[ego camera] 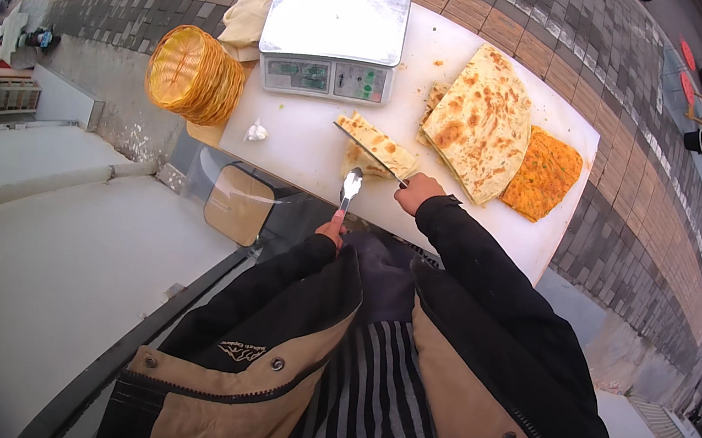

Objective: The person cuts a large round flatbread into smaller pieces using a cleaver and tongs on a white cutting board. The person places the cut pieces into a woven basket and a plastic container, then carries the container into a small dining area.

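My right hand (418, 193) grips the handle of a knife (372, 153), its long blade slanting up and left across a piece of browned flatbread (379, 142). Part of that bread shows beyond the blade and part on the near side. My left hand (332, 228) holds metal tongs (350, 190), whose tips are at the near edge of the bread. Both lie over a white cutting board (303, 173). To the right of the knife rests a large folded wedge of flatbread (482, 122), beside an orange-red coated flatbread piece (545, 175).
A digital scale (333, 32) stands at the back of the board. Left of it are a beige cloth (245, 17) and a stack of wicker baskets (197, 76). A small crumpled white scrap (256, 131) lies near the left edge. A wooden-topped stool (240, 204) sits below the board.
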{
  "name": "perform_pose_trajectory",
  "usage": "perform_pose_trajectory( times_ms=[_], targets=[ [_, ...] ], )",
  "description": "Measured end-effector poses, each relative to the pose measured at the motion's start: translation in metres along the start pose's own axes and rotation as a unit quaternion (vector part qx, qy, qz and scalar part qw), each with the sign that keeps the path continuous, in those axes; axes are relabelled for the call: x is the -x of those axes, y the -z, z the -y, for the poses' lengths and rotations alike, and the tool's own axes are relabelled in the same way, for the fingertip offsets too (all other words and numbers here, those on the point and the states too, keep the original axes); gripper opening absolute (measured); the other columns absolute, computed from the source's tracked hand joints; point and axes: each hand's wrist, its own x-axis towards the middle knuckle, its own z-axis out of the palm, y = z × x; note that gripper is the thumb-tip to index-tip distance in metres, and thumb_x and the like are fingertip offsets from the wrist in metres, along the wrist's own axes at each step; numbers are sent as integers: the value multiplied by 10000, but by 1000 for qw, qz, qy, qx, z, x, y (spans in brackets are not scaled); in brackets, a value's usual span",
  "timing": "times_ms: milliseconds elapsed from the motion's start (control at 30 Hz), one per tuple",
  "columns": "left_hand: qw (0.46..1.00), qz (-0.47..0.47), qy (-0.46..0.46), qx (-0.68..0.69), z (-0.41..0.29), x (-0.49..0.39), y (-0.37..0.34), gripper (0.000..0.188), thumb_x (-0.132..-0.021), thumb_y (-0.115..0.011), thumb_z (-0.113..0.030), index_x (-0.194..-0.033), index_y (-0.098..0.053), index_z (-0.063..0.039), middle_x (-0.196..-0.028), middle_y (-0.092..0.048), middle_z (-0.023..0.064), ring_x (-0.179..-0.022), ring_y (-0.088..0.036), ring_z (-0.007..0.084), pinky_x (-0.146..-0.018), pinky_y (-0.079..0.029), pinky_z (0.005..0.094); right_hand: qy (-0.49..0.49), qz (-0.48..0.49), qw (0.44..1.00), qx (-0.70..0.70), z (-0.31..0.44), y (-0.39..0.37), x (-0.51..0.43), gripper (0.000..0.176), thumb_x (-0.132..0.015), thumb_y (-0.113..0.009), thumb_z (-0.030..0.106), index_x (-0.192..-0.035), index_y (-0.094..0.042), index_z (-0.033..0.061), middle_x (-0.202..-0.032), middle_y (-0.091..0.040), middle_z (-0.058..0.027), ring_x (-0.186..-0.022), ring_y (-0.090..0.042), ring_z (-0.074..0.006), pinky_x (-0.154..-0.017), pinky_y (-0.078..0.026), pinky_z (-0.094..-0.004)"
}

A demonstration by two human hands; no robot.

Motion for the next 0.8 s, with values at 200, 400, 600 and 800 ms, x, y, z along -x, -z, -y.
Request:
perform_pose_trajectory(
  times_ms=[200,400,600,800],
  targets=[
    [998,-18,-46,37,8,-39,-10,646,-850,-453,-684,-815,-568,-49,-504,-462,47,-420,-442,169,-436,-365,307,-50,12,999,0,7,-2,-3,351,-736,-567,253,-933,-676,-15,-915,-655,-265,-892,-635,-410,-808,-505,-441],
    [996,-28,-41,-81,10,-61,-6,708,-882,-382,-659,-746,-594,2,-704,-587,139,-725,-580,257,-709,-436,371,-65,5,998,22,15,4,-3,338,-740,-574,261,-915,-678,-9,-903,-654,-266,-884,-634,-412,-806,-504,-444],
    [988,-12,-96,-117,-8,-41,7,714,-889,-347,-660,-743,-592,-5,-701,-586,146,-709,-575,274,-702,-437,383,-117,1,992,47,33,5,-4,354,-744,-556,243,-949,-666,-24,-939,-650,-274,-916,-632,-411,-827,-499,-439],
    [990,4,-84,-110,-12,-45,9,679,-869,-388,-669,-673,-570,-45,-635,-544,76,-643,-534,211,-639,-425,335,-149,1,985,83,44,9,-16,365,-738,-564,255,-950,-668,-23,-956,-646,-280,-941,-631,-406,-841,-496,-428]
  ],
)
